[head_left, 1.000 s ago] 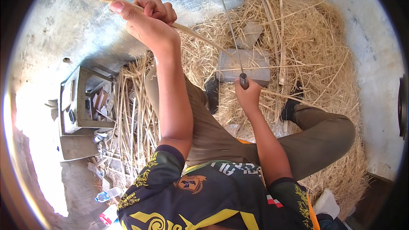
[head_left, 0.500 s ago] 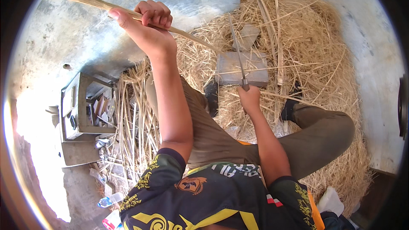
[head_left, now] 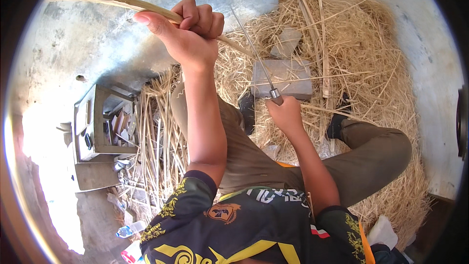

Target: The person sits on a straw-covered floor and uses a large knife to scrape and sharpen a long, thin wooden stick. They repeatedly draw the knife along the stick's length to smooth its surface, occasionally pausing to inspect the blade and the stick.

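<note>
View from the head camera, looking down on a seated person at work amid straw. The left hand (head_left: 188, 34) is raised to the upper centre of the frame, its grip closed fully around a long, pale bamboo strip (head_left: 112, 1), fingers curled over the top and thumb extended along the near side; the strip runs from the upper left edge, through the fist, and slants down to the right toward the stone block (head_left: 288, 76). The right hand (head_left: 286, 115) sits lower and right of centre, its grip wrapped tight around the handle of a knife (head_left: 259, 61), whose thin blade points up and to the left and crosses the strip just right of the left hand; whether blade and strip touch cannot be told. The grey stone block lies flat just beyond the right hand, partly overlain by loose stalks, with a smaller grey stone (head_left: 288, 41) just behind it. A heap of straw (head_left: 361, 58) covers the concrete floor (head_left: 97, 54) across the right half and spreads beneath the bent legs in brown trousers (head_left: 371, 151). To the left, well apart from both hands, stands an open wooden box (head_left: 95, 127) holding small tools, with a bundle of split stalks (head_left: 161, 142) lying between it and the left leg. A plastic bottle (head_left: 129, 229) lies at the lower left.
</note>
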Action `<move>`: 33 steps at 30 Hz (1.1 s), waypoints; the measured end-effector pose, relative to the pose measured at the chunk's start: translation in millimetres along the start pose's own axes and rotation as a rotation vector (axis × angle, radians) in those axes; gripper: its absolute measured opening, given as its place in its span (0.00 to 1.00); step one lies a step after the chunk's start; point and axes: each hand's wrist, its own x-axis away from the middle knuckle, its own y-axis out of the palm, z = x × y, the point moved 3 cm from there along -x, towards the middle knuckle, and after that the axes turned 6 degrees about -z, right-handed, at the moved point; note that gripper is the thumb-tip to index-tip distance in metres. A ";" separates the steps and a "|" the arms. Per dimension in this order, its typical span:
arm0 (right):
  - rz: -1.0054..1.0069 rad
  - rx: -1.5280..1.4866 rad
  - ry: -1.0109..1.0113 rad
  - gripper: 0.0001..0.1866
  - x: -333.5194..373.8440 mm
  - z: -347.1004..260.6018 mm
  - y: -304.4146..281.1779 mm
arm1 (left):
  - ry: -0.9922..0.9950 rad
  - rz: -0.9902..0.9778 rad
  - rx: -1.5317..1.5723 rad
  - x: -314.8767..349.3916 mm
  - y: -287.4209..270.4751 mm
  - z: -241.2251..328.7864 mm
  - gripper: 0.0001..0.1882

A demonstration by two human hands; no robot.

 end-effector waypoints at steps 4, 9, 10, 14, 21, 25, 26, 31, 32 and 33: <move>0.118 -0.109 -0.163 0.18 18.1 -26.0 -9.8 | 0.031 0.015 -0.018 -0.8 3.5 -2.4 0.44; 0.082 -0.225 -0.048 0.18 12.4 10.5 15.9 | 0.046 0.039 -0.017 1.2 7.7 -4.8 0.43; 0.047 -0.153 0.010 0.18 10.0 15.8 15.1 | 0.049 0.048 -0.020 2.8 6.6 -5.8 0.43; -0.002 -0.019 0.089 0.17 11.7 1.6 6.2 | 0.056 0.080 -0.036 -0.4 -3.8 -1.4 0.43; 0.097 -0.094 -0.110 0.16 15.0 -1.9 7.0 | 0.085 0.150 -0.057 0.3 0.7 -2.4 0.44; 0.073 0.096 0.185 0.17 -6.7 58.4 21.6 | 0.079 0.153 -0.048 2.4 2.7 -2.6 0.43; 0.138 0.041 0.241 0.17 -15.5 87.9 23.0 | 0.081 0.139 -0.064 1.7 2.8 -1.2 0.43; 0.234 -0.075 0.345 0.19 -29.0 111.2 16.3 | 0.180 -0.014 -0.220 -6.2 0.0 7.8 0.38; 0.238 -0.063 0.300 0.19 -30.5 104.9 12.2 | 0.241 0.012 -0.290 -7.7 1.4 11.7 0.37; 0.238 -0.056 0.259 0.19 -26.7 87.6 8.4 | 0.298 0.035 -0.366 -7.9 3.7 17.9 0.35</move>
